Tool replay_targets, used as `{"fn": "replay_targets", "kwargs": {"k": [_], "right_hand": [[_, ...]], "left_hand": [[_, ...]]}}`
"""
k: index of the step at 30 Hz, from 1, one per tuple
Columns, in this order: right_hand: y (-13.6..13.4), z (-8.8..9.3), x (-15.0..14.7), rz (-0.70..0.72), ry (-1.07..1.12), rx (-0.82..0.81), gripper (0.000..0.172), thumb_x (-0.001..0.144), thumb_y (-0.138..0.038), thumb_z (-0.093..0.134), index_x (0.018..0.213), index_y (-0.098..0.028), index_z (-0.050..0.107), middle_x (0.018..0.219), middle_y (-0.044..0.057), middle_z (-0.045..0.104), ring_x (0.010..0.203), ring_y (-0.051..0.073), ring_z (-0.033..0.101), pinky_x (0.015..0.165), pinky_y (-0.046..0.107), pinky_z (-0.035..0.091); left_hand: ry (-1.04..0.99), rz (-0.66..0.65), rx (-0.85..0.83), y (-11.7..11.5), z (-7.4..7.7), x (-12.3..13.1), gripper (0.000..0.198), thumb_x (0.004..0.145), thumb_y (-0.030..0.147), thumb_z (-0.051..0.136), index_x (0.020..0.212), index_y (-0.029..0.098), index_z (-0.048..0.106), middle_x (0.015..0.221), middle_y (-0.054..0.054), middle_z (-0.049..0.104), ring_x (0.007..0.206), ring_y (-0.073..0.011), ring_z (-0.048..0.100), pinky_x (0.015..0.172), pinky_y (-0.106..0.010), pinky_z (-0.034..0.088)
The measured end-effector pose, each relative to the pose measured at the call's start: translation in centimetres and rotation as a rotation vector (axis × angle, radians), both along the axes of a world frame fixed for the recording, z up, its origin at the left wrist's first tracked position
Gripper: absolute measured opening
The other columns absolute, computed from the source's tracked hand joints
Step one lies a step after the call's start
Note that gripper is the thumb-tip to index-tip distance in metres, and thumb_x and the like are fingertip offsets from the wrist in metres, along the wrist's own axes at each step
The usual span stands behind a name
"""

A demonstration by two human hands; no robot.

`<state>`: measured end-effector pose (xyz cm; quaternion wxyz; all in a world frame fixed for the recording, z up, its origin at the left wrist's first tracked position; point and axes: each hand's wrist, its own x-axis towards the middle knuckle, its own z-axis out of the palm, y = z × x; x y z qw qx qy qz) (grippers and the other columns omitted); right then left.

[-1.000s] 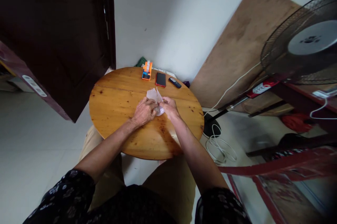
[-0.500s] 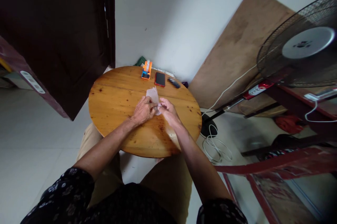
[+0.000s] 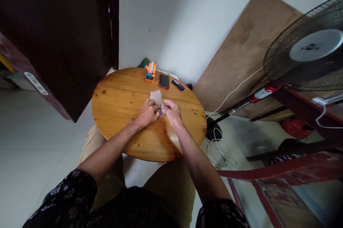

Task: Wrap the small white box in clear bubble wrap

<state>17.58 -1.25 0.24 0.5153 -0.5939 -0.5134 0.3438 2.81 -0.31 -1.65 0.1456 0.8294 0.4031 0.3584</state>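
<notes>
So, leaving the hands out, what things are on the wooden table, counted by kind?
Orange tape dispenser: 1
Phone-like devices, a red-edged one and a smaller dark one: 2
Pale plastic piece, between left hand and right hand: 1
Total: 4

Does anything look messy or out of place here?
Yes, mildly: a white cable lies in loose coils on the floor beside the fan's black base, which looks untidy. A dark patch on the table could be shadow or stain.
</notes>
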Motion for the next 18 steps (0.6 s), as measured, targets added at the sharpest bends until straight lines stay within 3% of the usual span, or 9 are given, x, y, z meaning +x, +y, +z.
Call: {"fn": "replay_targets", "kwargs": {"k": [5, 11, 18], "right_hand": [[-0.8, 1.5, 0.6, 0.114, -0.024, -0.101, 0.037, 0.075, -0.028, 0.064, 0.109, -0.015, 0.070, 0.098, 0.008, 0.077, 0.087, 0.021, 0.071, 0.077, 0.034, 0.058], [-0.3, 1.8, 0.9, 0.296, -0.077, -0.114, 0.044, 0.070, -0.010, 0.064, 0.112, -0.018, 0.069, 0.105, 0.009, 0.076, 0.097, 0.020, 0.071, 0.091, 0.039, 0.055], [-0.8, 1.7, 0.3, 0.299, -0.269, -0.044, 0.055, 0.073, -0.005, 0.058, 0.126, -0.019, 0.064, 0.112, 0.010, 0.075, 0.100, 0.021, 0.071, 0.095, 0.040, 0.054]], "left_hand": [[-0.218, 0.032, -0.171, 0.4, -0.3, 0.0, 0.037, 0.074, 0.015, 0.063, 0.111, 0.019, 0.063, 0.096, -0.005, 0.065, 0.094, -0.0214, 0.057, 0.086, -0.037, 0.051], [-0.404, -0.001, -0.332, 1.0, -1.0, 0.0, 0.042, 0.069, 0.013, 0.066, 0.110, 0.019, 0.057, 0.093, -0.002, 0.063, 0.084, -0.0163, 0.058, 0.079, -0.032, 0.051], [-0.523, -0.065, -0.396, 0.9, -0.6, 0.0, 0.033, 0.072, 0.016, 0.065, 0.104, 0.019, 0.057, 0.087, -0.001, 0.065, 0.078, -0.0149, 0.061, 0.072, -0.028, 0.050]]}}
